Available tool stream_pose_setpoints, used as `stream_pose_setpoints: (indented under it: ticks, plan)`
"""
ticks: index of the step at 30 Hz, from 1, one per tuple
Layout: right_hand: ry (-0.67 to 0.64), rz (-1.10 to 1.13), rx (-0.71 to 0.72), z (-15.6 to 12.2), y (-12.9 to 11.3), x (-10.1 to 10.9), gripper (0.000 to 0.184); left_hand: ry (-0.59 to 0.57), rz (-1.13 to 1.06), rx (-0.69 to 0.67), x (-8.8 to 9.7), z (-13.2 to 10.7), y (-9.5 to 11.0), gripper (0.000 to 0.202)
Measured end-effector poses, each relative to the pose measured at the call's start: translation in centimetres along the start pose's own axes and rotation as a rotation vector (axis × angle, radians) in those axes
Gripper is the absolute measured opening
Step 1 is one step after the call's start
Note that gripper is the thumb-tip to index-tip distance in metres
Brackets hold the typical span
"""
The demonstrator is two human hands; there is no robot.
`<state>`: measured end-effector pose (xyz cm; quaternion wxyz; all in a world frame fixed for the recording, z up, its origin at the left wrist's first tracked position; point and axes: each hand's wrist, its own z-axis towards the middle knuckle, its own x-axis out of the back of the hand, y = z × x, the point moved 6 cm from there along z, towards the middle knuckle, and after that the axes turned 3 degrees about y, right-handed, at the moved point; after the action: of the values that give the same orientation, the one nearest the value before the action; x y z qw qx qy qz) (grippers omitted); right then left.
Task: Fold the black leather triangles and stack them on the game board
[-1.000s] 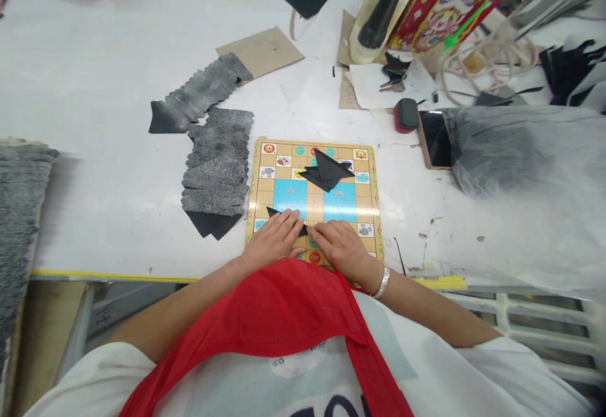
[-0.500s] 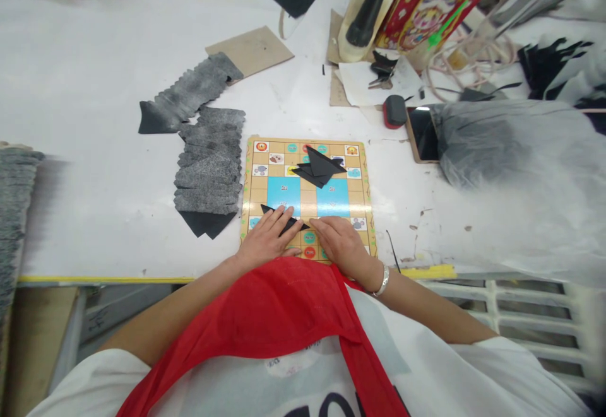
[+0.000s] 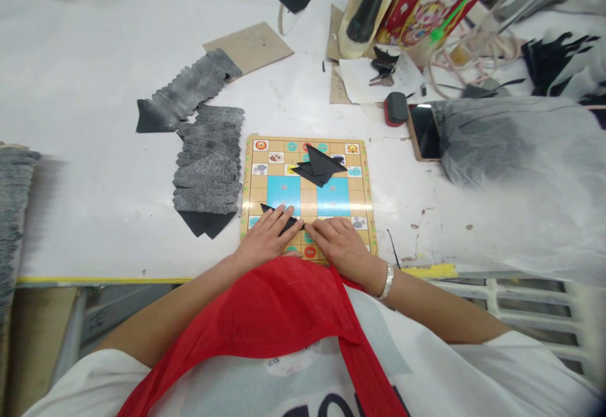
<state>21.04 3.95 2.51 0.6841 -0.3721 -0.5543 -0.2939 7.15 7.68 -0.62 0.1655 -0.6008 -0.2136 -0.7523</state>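
Observation:
A narrow, pointed black sheet piece lies slantwise on the front half of a printed animal game board. My left hand is laid over its middle, fingers together and holding it down against the board. At its right tip, the fingertips of my right hand are closed on the material; the thumb is hidden. Farther back on the same board sits a small pile of black triangular pieces.
Overlapping rows of grey-black pieces lie left of the board, with a beige card behind. To the right are a phone, a red-and-black case and a filled plastic bag. A cream bottle stands at the back.
My right fingertips have shifted slightly left along the tip of the black piece. My left hand stays in nearly the same place on it.

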Motion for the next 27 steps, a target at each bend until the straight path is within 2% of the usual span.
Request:
stream_pose_setpoints:
  ticks: [5,7,12,19,23,27]
  plan:
    - [0.149,0.147,-0.167,-0.2,1.6,0.1,0.036,-0.006,0.065,-0.036,0.5,0.1,0.2,0.063]
    - [0.185,0.18,-0.191,-0.1,1.5,-0.2,0.035,-0.021,0.086,-0.033,0.5,0.1,0.2,0.063]
    - [0.1,0.067,-0.123,0.8,-0.3,-0.8,0.036,-0.007,0.112,-0.043,0.4,0.1,0.2,0.07]
    - [-0.003,-0.013,-0.006,0.7,-0.8,-0.1,0.039,-0.059,0.084,-0.057,0.5,0.1,-0.3,0.061]
    - [0.048,0.0,-0.013,-0.6,0.1,0.1,0.039,-0.074,0.031,-0.049,0.7,0.0,-0.5,0.051]
    - [0.179,0.13,-0.168,-1.6,1.9,0.3,0.035,-0.097,-0.026,-0.024,0.4,-0.1,-0.3,0.054]
